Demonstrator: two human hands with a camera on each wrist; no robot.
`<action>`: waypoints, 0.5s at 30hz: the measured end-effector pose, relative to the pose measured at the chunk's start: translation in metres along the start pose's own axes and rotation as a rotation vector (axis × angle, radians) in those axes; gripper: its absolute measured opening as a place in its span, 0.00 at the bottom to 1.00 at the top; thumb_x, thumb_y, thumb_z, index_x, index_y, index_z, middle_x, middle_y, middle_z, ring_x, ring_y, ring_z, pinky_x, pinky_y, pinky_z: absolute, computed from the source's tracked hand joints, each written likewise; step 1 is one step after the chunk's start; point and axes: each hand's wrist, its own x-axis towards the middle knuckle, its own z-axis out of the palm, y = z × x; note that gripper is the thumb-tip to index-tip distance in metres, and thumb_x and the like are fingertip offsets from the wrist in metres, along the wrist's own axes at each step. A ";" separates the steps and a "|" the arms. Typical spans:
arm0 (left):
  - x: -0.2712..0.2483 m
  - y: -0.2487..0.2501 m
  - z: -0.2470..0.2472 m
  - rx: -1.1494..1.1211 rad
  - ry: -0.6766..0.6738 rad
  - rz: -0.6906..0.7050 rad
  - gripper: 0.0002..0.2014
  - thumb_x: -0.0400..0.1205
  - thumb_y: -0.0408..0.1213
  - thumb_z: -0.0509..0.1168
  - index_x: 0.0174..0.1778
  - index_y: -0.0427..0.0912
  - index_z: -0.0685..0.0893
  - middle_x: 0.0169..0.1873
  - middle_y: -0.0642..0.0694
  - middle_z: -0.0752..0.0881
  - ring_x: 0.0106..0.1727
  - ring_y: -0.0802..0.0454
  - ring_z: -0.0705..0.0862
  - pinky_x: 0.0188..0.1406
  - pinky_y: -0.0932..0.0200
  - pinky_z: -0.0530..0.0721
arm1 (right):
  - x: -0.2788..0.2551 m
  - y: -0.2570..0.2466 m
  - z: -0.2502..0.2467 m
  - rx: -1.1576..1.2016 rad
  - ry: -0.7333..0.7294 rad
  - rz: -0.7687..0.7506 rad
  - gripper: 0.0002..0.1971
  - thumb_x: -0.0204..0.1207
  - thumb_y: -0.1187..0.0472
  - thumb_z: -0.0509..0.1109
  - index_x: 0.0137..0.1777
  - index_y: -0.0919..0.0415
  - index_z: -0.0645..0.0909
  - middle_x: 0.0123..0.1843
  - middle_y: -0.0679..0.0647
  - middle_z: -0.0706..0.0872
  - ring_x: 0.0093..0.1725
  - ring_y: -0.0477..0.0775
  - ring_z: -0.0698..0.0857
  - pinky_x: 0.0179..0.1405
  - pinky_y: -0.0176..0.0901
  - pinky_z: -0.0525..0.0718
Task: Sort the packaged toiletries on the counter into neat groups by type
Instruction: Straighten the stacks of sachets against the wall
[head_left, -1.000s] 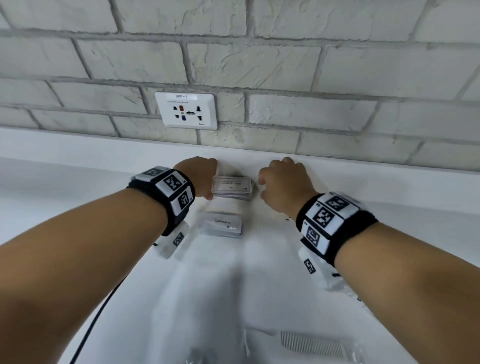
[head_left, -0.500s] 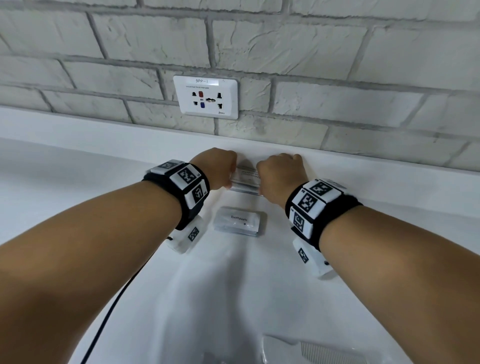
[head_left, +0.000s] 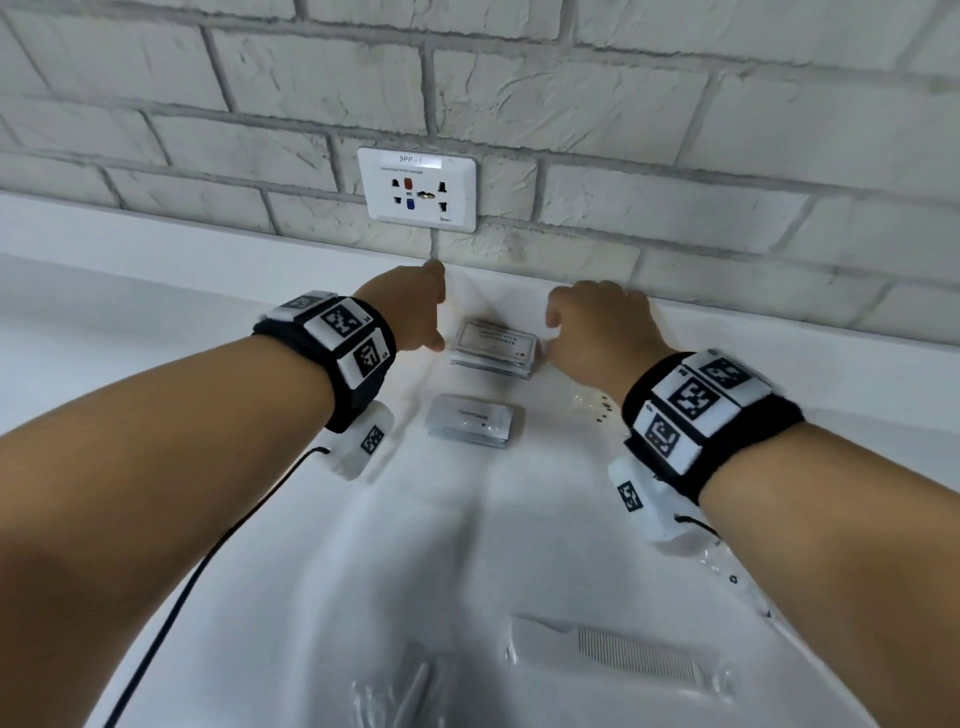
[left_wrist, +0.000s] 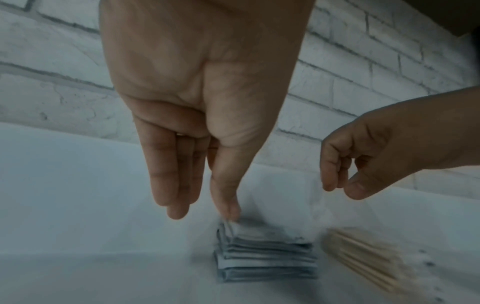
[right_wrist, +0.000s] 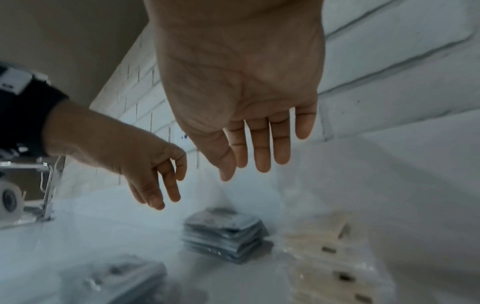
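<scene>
The packaged toiletries lie on our white counter (head_left: 519, 519): comb packet (head_left: 623, 657) nearest, toothpaste stack (head_left: 474, 421) beyond, shampoo sachet stack (head_left: 493, 347) near the wall edge. Our left hand (head_left: 410, 306) and right hand (head_left: 597, 322) flank that stack, fingers relaxed, holding nothing.

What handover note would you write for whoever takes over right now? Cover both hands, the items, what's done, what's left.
Left hand: open, thumb at a corner of the sachet stack.
Right hand: open, empty, beside that stack.
The toothpaste stack sits nearer, apart; stick packets lie right of the sachet stack.
Done: these groups look tidy.
Left: comb and clear packet at the front, probably ungrouped.
</scene>
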 end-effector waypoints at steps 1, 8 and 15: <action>-0.005 -0.001 -0.003 0.014 -0.004 0.002 0.24 0.72 0.40 0.78 0.56 0.40 0.72 0.50 0.45 0.83 0.55 0.42 0.81 0.47 0.50 0.78 | -0.009 0.003 -0.006 0.032 0.010 0.014 0.15 0.76 0.54 0.67 0.62 0.54 0.80 0.59 0.55 0.83 0.62 0.61 0.79 0.64 0.56 0.72; -0.086 0.010 -0.017 -0.047 0.066 0.075 0.16 0.76 0.44 0.73 0.53 0.42 0.77 0.54 0.45 0.84 0.44 0.47 0.79 0.45 0.54 0.78 | -0.107 0.016 -0.041 0.173 -0.105 0.131 0.13 0.77 0.48 0.67 0.59 0.50 0.80 0.60 0.50 0.83 0.62 0.58 0.80 0.65 0.53 0.73; -0.221 0.025 0.008 -0.086 -0.060 0.285 0.13 0.75 0.49 0.74 0.51 0.50 0.82 0.51 0.57 0.85 0.43 0.57 0.80 0.39 0.63 0.75 | -0.234 0.006 -0.053 0.314 -0.410 0.118 0.14 0.73 0.47 0.74 0.58 0.46 0.83 0.54 0.44 0.85 0.55 0.50 0.84 0.61 0.47 0.80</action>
